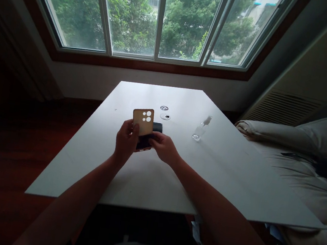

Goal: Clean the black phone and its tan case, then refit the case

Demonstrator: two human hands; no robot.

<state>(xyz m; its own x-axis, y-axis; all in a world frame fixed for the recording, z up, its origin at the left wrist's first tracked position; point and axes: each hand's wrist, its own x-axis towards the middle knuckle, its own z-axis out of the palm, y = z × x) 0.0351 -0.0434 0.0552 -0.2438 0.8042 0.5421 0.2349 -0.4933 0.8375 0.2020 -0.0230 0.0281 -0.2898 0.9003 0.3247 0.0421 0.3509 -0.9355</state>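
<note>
My left hand [126, 138] is closed around the left side of a beige phone case [143, 121], its thumb on the case's face. The case is tilted up above the table, with its round camera holes at the top right. Across its lower part lies a dark piece [144, 141], whose kind I cannot make out. My right hand [163, 144] pinches at the right edge of this dark piece, fingertips against the case. Just behind the case, a black object [158, 127] shows on the table, partly hidden.
A white table [154, 190] stands before a window. On it are a clear spray bottle [201, 128] to the right and two small round items, one [164, 108] behind the other [165, 116]. A cushioned seat [271, 158] is at the right.
</note>
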